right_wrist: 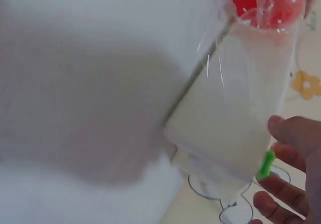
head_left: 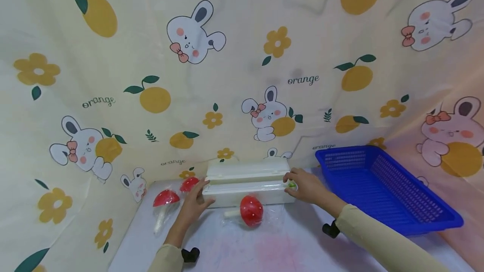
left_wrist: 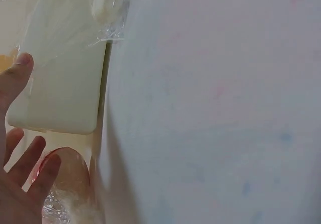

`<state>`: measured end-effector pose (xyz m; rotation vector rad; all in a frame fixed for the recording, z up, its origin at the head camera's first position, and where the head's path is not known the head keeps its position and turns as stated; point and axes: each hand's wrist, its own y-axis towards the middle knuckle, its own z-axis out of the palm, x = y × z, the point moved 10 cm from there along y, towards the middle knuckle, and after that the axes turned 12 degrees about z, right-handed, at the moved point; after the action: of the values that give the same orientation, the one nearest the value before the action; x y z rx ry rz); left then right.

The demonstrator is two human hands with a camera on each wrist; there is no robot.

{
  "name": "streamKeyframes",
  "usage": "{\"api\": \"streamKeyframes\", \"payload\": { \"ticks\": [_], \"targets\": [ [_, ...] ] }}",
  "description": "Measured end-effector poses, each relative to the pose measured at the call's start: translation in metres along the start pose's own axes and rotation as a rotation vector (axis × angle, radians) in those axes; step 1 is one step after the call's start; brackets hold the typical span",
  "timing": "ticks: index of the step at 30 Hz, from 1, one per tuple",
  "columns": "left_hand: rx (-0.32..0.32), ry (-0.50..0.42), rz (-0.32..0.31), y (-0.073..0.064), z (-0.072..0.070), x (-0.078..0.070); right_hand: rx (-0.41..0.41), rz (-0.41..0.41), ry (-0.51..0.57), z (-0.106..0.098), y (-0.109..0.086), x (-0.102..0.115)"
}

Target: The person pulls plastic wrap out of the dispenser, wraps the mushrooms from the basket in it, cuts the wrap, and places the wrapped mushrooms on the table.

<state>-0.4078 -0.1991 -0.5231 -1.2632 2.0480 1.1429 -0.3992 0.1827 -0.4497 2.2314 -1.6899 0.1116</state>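
A long white cling film dispenser point(head_left: 245, 194) stands on the table, its lid point(head_left: 247, 168) raised behind. My left hand point(head_left: 194, 205) is at its left end; in the left wrist view the fingers point(left_wrist: 44, 179) are spread and the thumb touches the film-covered edge. My right hand point(head_left: 308, 186) is at the right end, its thumb and fingers loosely bent beside the green slider point(right_wrist: 266, 164); a firm hold cannot be made out. Against the dispenser's front lies a red mushroom point(head_left: 251, 212) with white dots and a pale stem, with clear film point(head_left: 273, 217) around it.
Two more film-wrapped red mushrooms, a nearer one point(head_left: 166, 198) and a farther one point(head_left: 189, 184), lie left of the dispenser. A blue plastic basket point(head_left: 408, 188) stands on the right. Behind hangs a cream cloth point(head_left: 234, 74) with rabbits and oranges. The table point(head_left: 227, 255) has a pale cover.
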Motion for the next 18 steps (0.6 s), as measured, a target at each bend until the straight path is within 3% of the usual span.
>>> {"api": "streamKeyframes", "payload": {
  "ticks": [11, 18],
  "targets": [
    [-0.05, 0.176, 0.161, -0.008, -0.002, -0.023, -0.104, -0.064, 0.044, 0.003, -0.004, 0.009],
    [-0.037, 0.306, 0.288, -0.017, 0.001, -0.05, -0.158, -0.13, 0.064, -0.001, -0.016, 0.021]
  ]
}}
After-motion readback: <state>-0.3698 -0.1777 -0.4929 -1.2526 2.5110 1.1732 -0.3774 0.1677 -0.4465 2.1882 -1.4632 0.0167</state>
